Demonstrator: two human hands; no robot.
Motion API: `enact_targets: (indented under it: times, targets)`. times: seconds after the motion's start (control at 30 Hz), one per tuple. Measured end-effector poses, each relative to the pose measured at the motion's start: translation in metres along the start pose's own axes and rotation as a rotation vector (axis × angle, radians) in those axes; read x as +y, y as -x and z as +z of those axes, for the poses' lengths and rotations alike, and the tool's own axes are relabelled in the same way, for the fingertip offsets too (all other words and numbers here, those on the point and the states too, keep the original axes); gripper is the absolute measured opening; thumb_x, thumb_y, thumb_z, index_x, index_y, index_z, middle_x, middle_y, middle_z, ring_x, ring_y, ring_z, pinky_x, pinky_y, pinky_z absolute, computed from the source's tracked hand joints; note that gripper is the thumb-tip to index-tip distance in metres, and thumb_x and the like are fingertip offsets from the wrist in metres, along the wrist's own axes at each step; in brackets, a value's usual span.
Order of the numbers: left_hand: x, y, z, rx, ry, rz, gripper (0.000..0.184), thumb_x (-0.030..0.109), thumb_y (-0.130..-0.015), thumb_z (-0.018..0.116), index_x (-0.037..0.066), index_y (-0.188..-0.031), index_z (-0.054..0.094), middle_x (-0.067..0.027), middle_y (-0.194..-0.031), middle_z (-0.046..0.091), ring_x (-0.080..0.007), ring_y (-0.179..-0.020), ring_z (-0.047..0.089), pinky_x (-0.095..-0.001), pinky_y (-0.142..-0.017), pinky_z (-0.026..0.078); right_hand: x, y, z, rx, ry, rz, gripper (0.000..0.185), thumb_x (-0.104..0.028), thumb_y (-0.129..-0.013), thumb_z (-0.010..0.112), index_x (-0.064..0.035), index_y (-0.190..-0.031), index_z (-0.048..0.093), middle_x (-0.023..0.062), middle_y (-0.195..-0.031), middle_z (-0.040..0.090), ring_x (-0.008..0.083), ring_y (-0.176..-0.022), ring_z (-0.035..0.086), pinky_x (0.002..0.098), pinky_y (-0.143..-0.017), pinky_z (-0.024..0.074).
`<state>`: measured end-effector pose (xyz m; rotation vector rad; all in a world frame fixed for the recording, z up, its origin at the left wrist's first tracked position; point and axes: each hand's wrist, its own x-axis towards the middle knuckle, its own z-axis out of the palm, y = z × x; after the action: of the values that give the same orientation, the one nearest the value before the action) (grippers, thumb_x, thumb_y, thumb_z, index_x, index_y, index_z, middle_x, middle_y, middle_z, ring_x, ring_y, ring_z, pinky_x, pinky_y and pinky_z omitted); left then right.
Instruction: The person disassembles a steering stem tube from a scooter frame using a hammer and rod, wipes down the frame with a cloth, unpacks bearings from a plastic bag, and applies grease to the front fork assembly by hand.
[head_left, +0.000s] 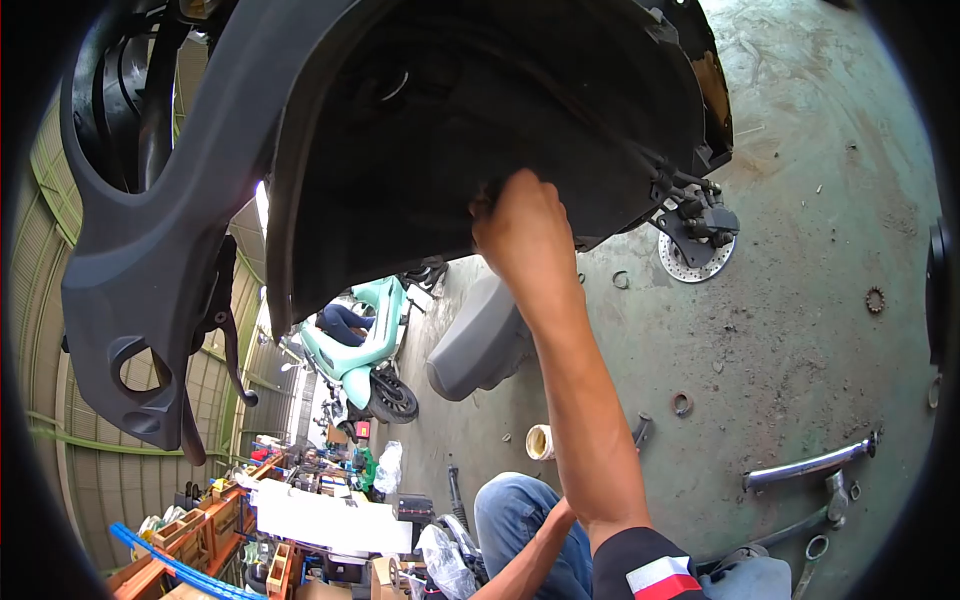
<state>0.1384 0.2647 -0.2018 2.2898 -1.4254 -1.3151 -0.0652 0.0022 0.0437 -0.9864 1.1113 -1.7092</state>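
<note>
My right hand (525, 220) is closed in a fist against the black inner fender (400, 170) of a scooter. Something small and dark shows at its fingertips, too shadowed to name. Of my left arm only the forearm (530, 560) shows; its hand is hidden behind my right arm. A dark grey body panel (190, 220) curves down the left side, with a lever (232, 350) beside it. To the right of the fender hangs a brake caliper (705, 222), with a brake disc (690, 262) seen just below it.
A grey scooter seat (480, 340) lies on the floor near a white tub (540, 442). Chrome tube (810, 462), hammer (832, 500), wrench (810, 560) and rings lie right. A mint scooter (360, 335) and cluttered workbench (330, 515) stand left.
</note>
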Motion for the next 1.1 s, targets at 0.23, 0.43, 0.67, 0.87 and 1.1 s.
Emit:
enact_targets:
  times: [0.23,0.43,0.67,0.87,1.1]
  targets:
    - [-0.003,0.002,-0.005,-0.005,-0.006,-0.002,0.037,0.030,-0.100,0.063,0.010,-0.131,0.060,-0.0044,-0.120,0.065,-0.0090,-0.107,0.058,-0.0311,-0.089,0.048,-0.026,-0.036,0.018,0.348,-0.945,-0.165,0.022,-0.009,-0.087,0.069,0.0032,-0.105,0.071,0.0260,-0.095,0.071,0.0430,-0.094,0.069,0.0378,-0.084,0.0520]
    - [-0.004,0.002,-0.010,-0.010,-0.008,-0.008,0.037,0.030,-0.100,0.063,0.010,-0.131,0.060,-0.0039,-0.119,0.066,-0.0083,-0.106,0.058,-0.0309,-0.089,0.048,-0.036,-0.062,0.046,0.529,-0.655,-0.618,0.022,0.001,-0.085,0.065,-0.0001,-0.106,0.072,0.0147,-0.105,0.072,0.0311,-0.102,0.068,0.0346,-0.089,0.0517]
    - [-0.002,-0.002,-0.010,-0.029,-0.026,0.010,0.036,0.030,-0.100,0.064,0.011,-0.130,0.061,-0.0034,-0.118,0.066,-0.0075,-0.105,0.058,-0.0305,-0.088,0.048,-0.036,-0.063,0.068,0.540,-0.374,-0.768,0.033,0.003,-0.081,0.063,-0.0030,-0.112,0.070,0.0199,-0.104,0.068,0.0387,-0.097,0.064,0.0427,-0.086,0.0524]
    - [0.004,-0.003,-0.005,-0.039,-0.058,0.022,0.035,0.030,-0.100,0.064,0.012,-0.130,0.061,-0.0030,-0.117,0.066,-0.0068,-0.105,0.057,-0.0303,-0.088,0.048,-0.059,-0.053,0.062,0.279,-0.791,-0.446,0.018,-0.001,-0.089,0.061,-0.0005,-0.105,0.068,0.0144,-0.095,0.068,0.0245,-0.089,0.067,0.0369,-0.079,0.0526]
    - [0.021,-0.017,0.002,-0.055,-0.082,0.023,0.034,0.030,-0.100,0.064,0.012,-0.129,0.062,-0.0025,-0.116,0.067,-0.0060,-0.104,0.057,-0.0299,-0.087,0.047,-0.053,-0.047,0.030,-0.105,-2.401,0.159,0.011,-0.007,-0.092,0.063,-0.0019,-0.100,0.068,0.0068,-0.090,0.067,0.0131,-0.080,0.063,0.0289,-0.072,0.0477]
